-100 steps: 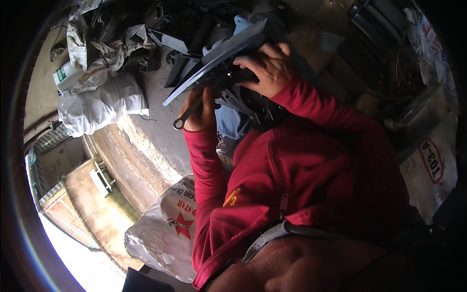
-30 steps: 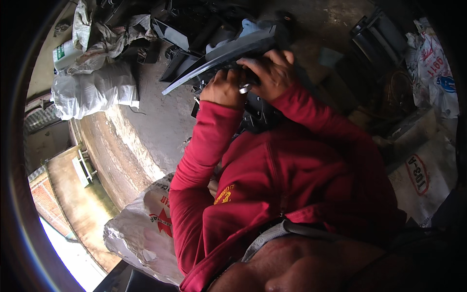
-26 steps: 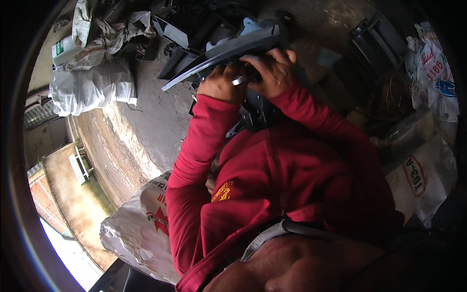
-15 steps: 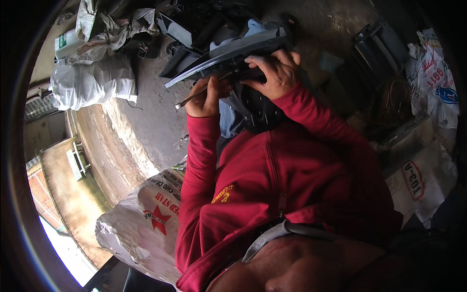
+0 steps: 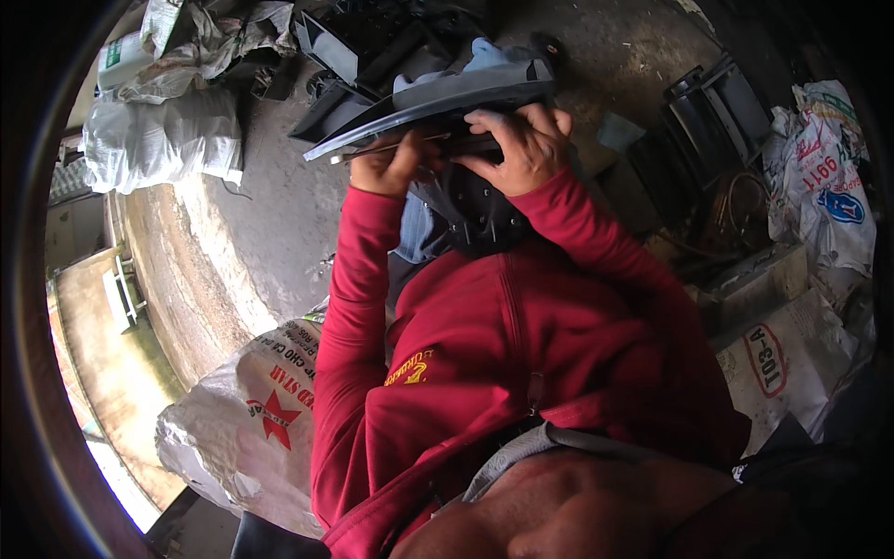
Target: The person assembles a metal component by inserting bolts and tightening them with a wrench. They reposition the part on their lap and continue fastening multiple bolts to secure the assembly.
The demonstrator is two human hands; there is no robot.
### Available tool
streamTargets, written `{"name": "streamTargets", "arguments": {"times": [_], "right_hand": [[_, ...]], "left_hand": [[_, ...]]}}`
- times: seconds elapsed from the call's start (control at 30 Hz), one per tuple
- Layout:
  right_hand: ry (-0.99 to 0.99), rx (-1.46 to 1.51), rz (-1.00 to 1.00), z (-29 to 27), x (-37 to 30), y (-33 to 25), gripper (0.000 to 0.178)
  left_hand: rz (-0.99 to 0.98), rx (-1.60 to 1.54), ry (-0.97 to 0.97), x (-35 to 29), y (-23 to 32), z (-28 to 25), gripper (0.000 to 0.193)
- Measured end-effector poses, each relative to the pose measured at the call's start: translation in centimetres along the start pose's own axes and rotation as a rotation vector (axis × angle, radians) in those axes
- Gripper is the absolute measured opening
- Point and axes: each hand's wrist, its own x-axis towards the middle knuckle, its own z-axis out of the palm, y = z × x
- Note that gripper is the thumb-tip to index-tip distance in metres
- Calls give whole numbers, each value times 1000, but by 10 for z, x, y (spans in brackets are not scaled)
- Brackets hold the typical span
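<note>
A long, dark panel [image 5: 438,104], likely plastic, with a pale lower-left edge is held up in front of me, its length running from lower left to upper right. Closed around a thin, rod-like tool [image 5: 343,158], my left hand [image 5: 384,168] is against the panel's underside. The tool's pale end sticks out left of the fist, and a thin length shows past the fingers; its exact kind is unclear. My right hand [image 5: 529,154] grips the panel's near side toward the right, thumb and fingers bent. The contact points under the panel lie in shadow.
Black box-like parts [image 5: 340,56] lie beyond the panel. White wrapped bundles [image 5: 168,140] stand at far left, a large white sack [image 5: 233,419] at near left. More dark parts [image 5: 717,107] and printed sacks [image 5: 824,168] are at right, near a coiled cable [image 5: 745,200].
My left hand and the tool have risen closer to the panel, and the tool now lies more level. The right hand keeps its hold. The whole view has shifted slightly.
</note>
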Motion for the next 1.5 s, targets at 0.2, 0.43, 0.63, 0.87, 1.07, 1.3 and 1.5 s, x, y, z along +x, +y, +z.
{"name": "streamTargets", "arguments": {"times": [0.2, 0.43, 0.63, 0.87, 1.07, 1.3, 1.5], "right_hand": [[-22, -25, 8, -2, 0, 2, 48], [-9, -6, -8, 3, 1, -3, 46], [-23, -13, -1, 1, 0, 0, 51], [-12, -40, 0, 0, 4, -4, 53], [-37, -17, -15, -2, 5, -9, 49], [4, -56, -51, 3, -1, 2, 51], [25, -54, -96, 7, 0, -6, 43]], "left_hand": [[135, -68, 249, -19, 4, 18, 20], [431, 1146, 218, -13, 16, 41, 12], [340, 1023, 146, 2, 17, 35, 19], [40, -183, 230, -22, 8, 8, 27], [456, 711, 359, -18, 14, 29, 14], [341, 1308, 111, -5, 33, 57, 17], [-77, -139, 194, -14, 0, 1, 31]]}}
